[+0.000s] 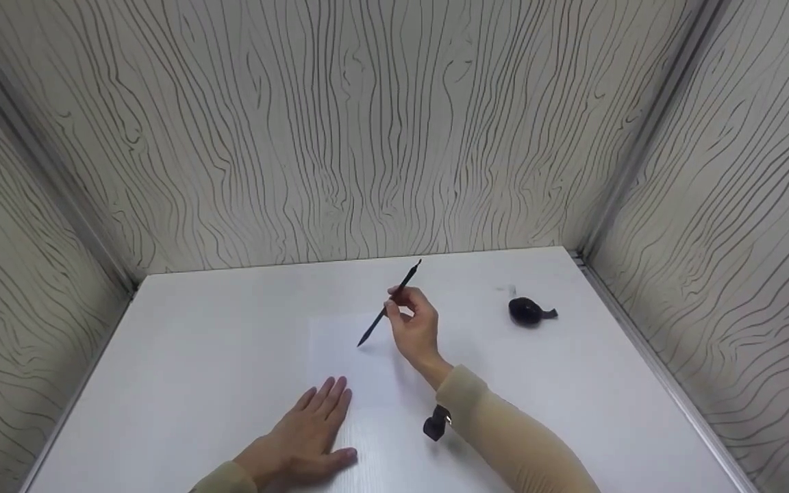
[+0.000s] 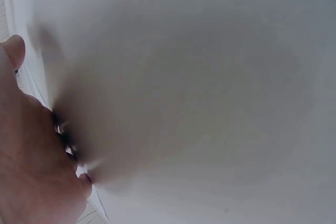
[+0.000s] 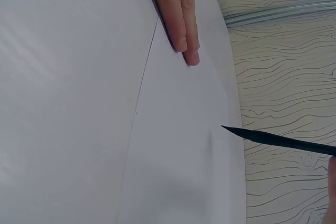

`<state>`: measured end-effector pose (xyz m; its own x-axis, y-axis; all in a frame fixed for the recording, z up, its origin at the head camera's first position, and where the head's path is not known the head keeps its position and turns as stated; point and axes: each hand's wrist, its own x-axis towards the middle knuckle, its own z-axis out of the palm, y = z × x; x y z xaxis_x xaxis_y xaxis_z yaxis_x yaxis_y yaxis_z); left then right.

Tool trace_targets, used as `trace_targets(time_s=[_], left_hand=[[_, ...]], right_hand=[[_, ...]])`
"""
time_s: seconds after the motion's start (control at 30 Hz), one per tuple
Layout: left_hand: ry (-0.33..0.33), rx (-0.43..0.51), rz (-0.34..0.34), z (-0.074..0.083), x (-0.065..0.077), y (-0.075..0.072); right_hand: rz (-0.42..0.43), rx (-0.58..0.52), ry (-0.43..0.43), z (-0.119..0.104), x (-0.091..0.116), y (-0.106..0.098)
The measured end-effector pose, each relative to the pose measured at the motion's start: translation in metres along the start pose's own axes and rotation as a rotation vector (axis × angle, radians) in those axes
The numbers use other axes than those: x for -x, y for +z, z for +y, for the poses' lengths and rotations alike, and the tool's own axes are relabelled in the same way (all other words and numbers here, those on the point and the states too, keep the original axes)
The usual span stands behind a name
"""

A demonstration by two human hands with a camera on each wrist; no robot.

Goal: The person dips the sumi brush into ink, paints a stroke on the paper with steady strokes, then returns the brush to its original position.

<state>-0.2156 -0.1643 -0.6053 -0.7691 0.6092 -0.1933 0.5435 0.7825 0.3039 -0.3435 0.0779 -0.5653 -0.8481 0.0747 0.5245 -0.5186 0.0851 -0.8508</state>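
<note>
My right hand pinches a slim black brush between thumb and fingers. The brush slants down to the left, and its pointed tip looks slightly raised off a white sheet of paper. My left hand lies flat, fingers extended and thumb spread, with its fingertips on the near left part of that sheet. Two of those fingers show at the top of the right wrist view. In the left wrist view the left hand is at the left edge over the white surface.
On the white table, a glossy black rounded object with a short narrow stem sits to the right. A black wrist device hangs below the right sleeve. Wood-patterned panels enclose the table's back and sides.
</note>
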Motion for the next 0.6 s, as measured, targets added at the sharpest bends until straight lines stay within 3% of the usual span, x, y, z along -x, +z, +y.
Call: trace_targets(time_s=[0.43,0.6], left_hand=[[0.003,-0.008,0.002,0.0029,0.0016,-0.0014],[0.002,-0.007,0.011,0.0029,0.0012,-0.0013]], right_hand=[[-0.003,0.042,0.025,0.0046,0.0057,-0.0033],[0.006,0.049,-0.003,0.008,0.0062,-0.0046]])
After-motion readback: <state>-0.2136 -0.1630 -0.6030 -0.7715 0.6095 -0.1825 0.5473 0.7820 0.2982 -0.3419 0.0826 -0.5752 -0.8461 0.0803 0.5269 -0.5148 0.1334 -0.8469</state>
